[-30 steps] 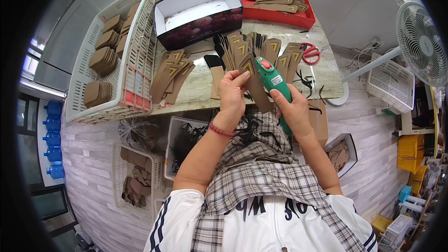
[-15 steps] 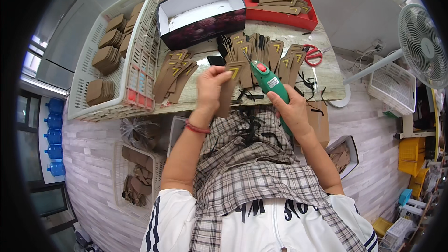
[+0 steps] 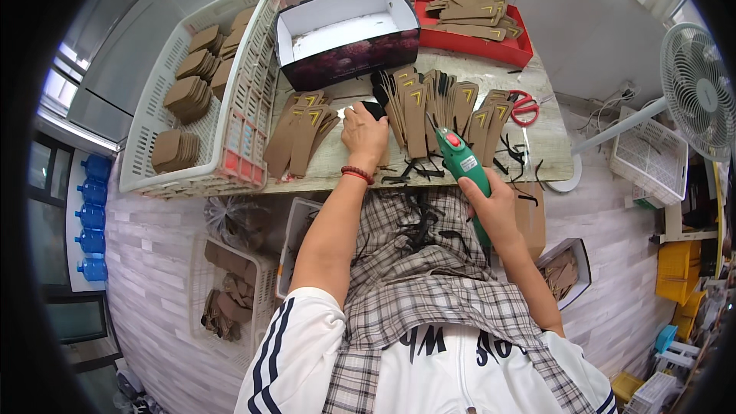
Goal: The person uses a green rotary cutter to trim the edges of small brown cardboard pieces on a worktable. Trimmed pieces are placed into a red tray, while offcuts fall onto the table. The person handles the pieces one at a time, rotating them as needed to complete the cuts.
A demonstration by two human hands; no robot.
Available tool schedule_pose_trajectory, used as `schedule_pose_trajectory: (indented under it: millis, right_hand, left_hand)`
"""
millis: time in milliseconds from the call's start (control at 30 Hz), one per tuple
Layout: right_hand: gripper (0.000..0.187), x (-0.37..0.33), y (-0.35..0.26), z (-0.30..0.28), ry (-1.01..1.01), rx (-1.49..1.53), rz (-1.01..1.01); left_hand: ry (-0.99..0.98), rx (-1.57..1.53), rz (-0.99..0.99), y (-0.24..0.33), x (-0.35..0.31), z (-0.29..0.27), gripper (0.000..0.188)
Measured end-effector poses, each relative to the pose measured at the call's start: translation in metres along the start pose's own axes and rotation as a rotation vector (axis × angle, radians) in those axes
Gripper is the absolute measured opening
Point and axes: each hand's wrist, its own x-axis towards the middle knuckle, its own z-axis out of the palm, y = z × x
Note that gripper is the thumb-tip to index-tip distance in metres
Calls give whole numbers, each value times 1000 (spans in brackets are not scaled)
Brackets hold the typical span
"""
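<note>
The left grip (image 3: 365,135), which half a second earlier had pinched a brown strip with a yellow corner mark in front of the body, had moved forward onto the surface (image 3: 553,142). The strip no longer showed in it. Its fingers were bent just beside a black-ended piece (image 3: 374,110); whether they had hold of it could not be told.

The right grip (image 3: 492,207) stayed wrapped firmly around a green handheld tool (image 3: 469,171), whose narrow tip pointed forward, near the fanned brown strips (image 3: 416,119) in the middle of the surface. A second pile of strips (image 3: 305,142) lay left of the left grip. Black scraps (image 3: 418,172) lay near the front edge, as before, and red-handled scissors (image 3: 525,109) rested right of the strips.
</note>
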Motion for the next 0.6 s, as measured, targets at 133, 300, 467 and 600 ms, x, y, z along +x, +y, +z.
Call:
schedule_pose_trajectory:
  millis: [133,300,467,600]
  right_hand:
    - [34,-2,1,-1,7,-14,11]
    - [35,2,11,4,-16,-1,-21]
    - [36,3,6,10,-20,-14,-77]
    - [36,4,-3,13,-20,-23,-51]
  left_hand:
    - [32,93,5,-4,5,6,38]
    - [147,-82,43,-30,18,-4,30]
    - [57,-811,-142,-43,17,-37,16]
    - [-32,-1524,-267,-7,-5,-61,10]
